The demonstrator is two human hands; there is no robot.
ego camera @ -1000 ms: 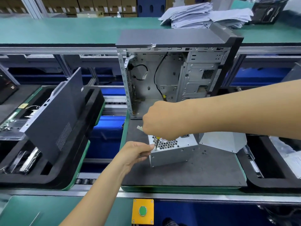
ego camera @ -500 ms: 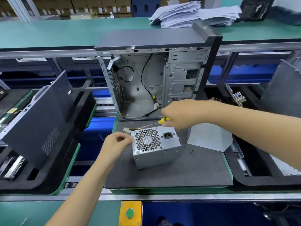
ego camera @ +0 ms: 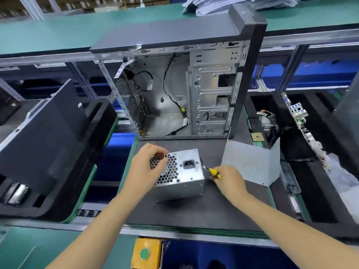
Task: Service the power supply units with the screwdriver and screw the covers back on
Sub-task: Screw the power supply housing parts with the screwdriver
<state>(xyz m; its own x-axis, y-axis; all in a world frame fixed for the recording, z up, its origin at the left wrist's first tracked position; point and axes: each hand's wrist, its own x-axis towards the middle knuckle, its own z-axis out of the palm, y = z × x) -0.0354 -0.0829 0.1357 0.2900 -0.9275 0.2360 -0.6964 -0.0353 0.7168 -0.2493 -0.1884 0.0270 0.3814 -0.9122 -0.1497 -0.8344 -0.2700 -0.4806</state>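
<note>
Computer case: open tower standing upright at the far edge of the dark mat, side panel off, cables hanging inside.
Side panel: dark, leaning in the foam tray on the left, well apart from the work.
Metal cover: bent grey sheet standing on the mat, just right of the right hand.
Power supply unit: silver box in the middle of the mat, near the front edge, fan grille and socket face turned up and toward the viewer; its long axis runs left to right.
Left hand: curled over the unit's left top corner and grille, gripping it to steady it.
Right hand: closed round the handle of the screwdriver.
Screwdriver: yellow-and-black handle, tip pointing left at the unit's upper right edge; whether it touches a screw cannot be told.
Key relation: the unit lies between the hands; the right hand is nearer the right edge, so the tool likely drives in leftward while the left hand braces against that push.
</note>
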